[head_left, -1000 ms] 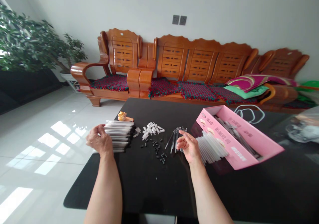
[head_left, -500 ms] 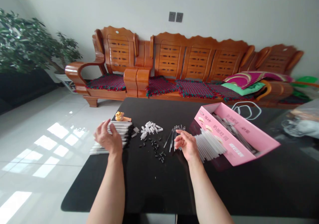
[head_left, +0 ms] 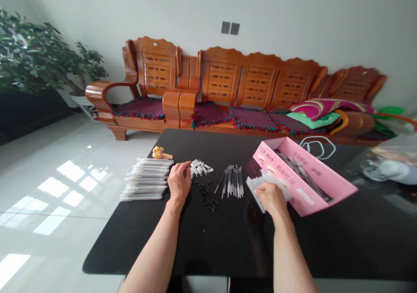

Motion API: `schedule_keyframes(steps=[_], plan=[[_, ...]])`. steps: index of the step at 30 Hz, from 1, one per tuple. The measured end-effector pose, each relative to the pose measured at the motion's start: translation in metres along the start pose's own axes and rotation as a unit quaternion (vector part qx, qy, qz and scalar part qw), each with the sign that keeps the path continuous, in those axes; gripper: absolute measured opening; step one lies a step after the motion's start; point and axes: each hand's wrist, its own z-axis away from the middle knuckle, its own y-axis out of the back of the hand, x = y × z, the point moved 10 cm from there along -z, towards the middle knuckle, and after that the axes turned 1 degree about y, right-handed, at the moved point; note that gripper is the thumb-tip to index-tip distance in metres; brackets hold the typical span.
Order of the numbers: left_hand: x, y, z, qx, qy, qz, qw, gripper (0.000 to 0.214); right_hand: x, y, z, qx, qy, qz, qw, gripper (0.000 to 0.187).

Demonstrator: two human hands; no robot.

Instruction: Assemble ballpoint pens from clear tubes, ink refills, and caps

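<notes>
The left hand (head_left: 178,183), fingers loosely curled, lies just beside small white plastic pieces (head_left: 199,168) on the black bench (head_left: 228,249), the right hand (head_left: 272,199) closed on clear plastic tubes (head_left: 256,189) by a pink cardboard box (head_left: 308,193)

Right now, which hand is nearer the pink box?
Right. The right hand is on the clear tubes at the front edge of the pink box. The left hand is farther left, beside the white pieces.
</notes>
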Motion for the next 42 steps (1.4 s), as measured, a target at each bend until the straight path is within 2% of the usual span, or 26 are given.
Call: schedule_keyframes(steps=[2,4,7,9,11,13,15,16,18,20,25,28,33,37,42], plan=[[-0.001,-0.001,0.000,-0.005,0.001,-0.003,1.000,0.026,0.001,-0.014,0.006,-0.053,-0.005,0.103,0.993,0.017],[-0.001,-0.002,0.001,-0.007,0.001,-0.005,1.000,0.026,-0.001,-0.021,0.012,-0.065,0.001,0.169,0.984,0.018],[-0.002,-0.003,0.001,-0.006,0.000,-0.012,1.000,0.026,-0.004,-0.022,0.016,-0.052,0.011,0.186,0.981,0.018],[-0.005,-0.004,0.001,-0.006,0.000,-0.016,1.000,0.026,-0.010,-0.017,0.017,-0.035,0.015,0.155,0.987,0.021],[-0.007,-0.005,0.000,-0.006,0.003,-0.019,1.000,0.026,-0.017,-0.015,0.018,-0.034,0.007,0.069,0.997,0.023],[-0.009,-0.007,0.000,-0.011,0.006,-0.018,1.000,0.026,-0.024,-0.025,0.021,-0.084,-0.038,-0.098,0.991,0.019],[-0.009,-0.011,0.000,-0.024,0.005,-0.013,1.000,0.025,-0.035,-0.040,0.025,-0.121,-0.087,-0.276,0.950,0.016],[-0.007,-0.013,0.001,-0.034,0.002,-0.010,0.999,0.025,-0.043,-0.046,0.024,-0.124,-0.091,-0.351,0.924,0.015],[-0.001,-0.020,0.002,-0.062,-0.010,0.001,0.998,0.024,-0.055,-0.048,0.019,-0.082,-0.074,-0.446,0.888,0.012],[0.009,-0.029,0.006,-0.100,-0.030,0.014,0.994,0.023,-0.060,-0.050,0.013,-0.028,-0.056,-0.489,0.870,0.009],[0.042,-0.056,0.023,-0.221,-0.101,0.037,0.969,0.018,-0.056,-0.067,0.005,0.045,-0.042,-0.518,0.853,0.007],[0.060,-0.069,0.035,-0.270,-0.146,0.034,0.951,0.017,-0.048,-0.071,0.007,0.085,-0.038,-0.515,0.852,0.008],[0.066,-0.077,0.039,-0.277,-0.156,0.014,0.948,0.018,-0.038,-0.068,0.013,0.130,-0.031,-0.509,0.850,0.012],[0.063,-0.078,0.039,-0.271,-0.138,-0.006,0.952,0.017,-0.040,-0.067,0.015,0.126,-0.022,-0.505,0.853,0.011],[0.081,-0.081,0.047,-0.277,-0.165,-0.034,0.946,0.012,-0.044,-0.070,0.016,0.108,-0.019,-0.509,0.854,0.016]])
